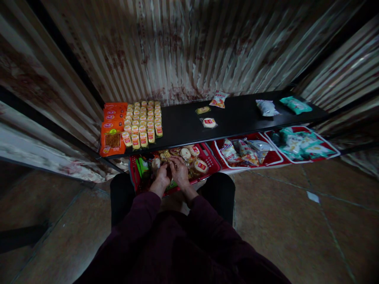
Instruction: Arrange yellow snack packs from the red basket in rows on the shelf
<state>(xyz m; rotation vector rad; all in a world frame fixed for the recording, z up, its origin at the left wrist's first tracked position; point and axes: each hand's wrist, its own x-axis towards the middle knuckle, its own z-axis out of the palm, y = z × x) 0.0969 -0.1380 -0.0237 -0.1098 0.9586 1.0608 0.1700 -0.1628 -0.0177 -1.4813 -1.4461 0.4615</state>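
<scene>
Both of my hands are over the red basket (215, 162) of mixed snacks below the shelf's front edge. My left hand (161, 177) has its fingers bent around something wrapped that I cannot make out. Close beside it, my right hand (179, 170) is curled, its fingertips among small yellow packets; what it grips is hidden. Round wrapped biscuits (200, 166) lie right of my hands, and green packets (143, 167) lie to the left. On the black shelf (180, 126), rows of small yellow cakes (143, 126) stand beside orange packets (113, 134).
A round wrapped biscuit (209, 122), a flat yellow packet (203, 110) and a white-red bag (219, 99) lie mid-shelf. Further right are a white bag (267, 107) and a teal bag (295, 105). Two more baskets (282, 158) (338, 153) hold bags underneath.
</scene>
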